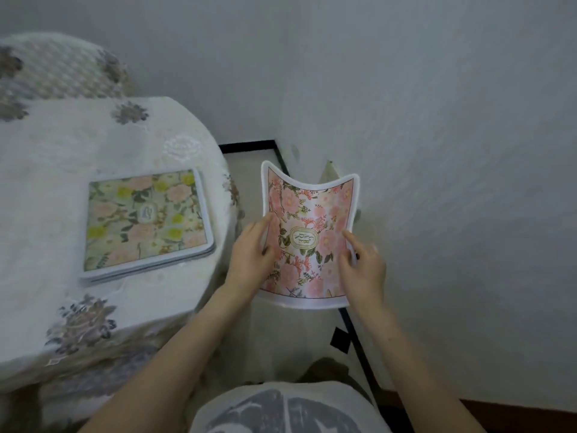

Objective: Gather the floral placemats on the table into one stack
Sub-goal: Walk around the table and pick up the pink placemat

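Note:
A pink floral placemat (307, 220) with a white border and an oval label is held in the air to the right of the table, bent into a shallow curve. My left hand (249, 257) grips its left edge and my right hand (363, 265) grips its right edge. On the table (46, 189) lies a stack of placemats (145, 225), its top one green and yellow with pink flowers. The stack sits near the table's right edge, to the left of my hands.
The table wears a white embroidered cloth with grey flower motifs. A chair back (56, 67) in similar fabric stands behind it. White walls meet in a corner ahead, with a black floor strip (356, 332) along the right wall. My patterned shirt (281, 410) fills the bottom.

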### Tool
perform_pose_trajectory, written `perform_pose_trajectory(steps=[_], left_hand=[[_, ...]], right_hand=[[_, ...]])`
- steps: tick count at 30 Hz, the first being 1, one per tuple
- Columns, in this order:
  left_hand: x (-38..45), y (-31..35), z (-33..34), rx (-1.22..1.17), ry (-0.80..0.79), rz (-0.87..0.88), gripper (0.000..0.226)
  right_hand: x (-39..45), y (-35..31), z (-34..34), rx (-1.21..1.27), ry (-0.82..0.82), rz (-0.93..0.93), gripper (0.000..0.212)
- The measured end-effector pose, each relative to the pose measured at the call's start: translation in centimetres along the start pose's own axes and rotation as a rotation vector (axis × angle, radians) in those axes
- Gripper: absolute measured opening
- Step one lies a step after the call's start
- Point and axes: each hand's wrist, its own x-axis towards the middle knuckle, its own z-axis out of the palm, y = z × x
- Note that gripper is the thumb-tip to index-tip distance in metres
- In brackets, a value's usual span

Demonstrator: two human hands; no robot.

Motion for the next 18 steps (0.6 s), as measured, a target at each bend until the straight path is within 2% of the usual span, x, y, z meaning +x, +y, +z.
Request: perform_pose_trajectory(steps=[8, 18], left_hand=[[6.6, -3.8, -0.5, 0.045, 0.172, -0.147, 0.065], [18.4, -5.7, -0.3, 0.124, 0.443, -0.371, 0.064]], right_hand=[[10.3, -0.9, 7.2, 0.081, -0.165, -0.174, 0.034], [26.7, -2.5, 16.6, 0.248, -0.46, -0.349, 0.036]])
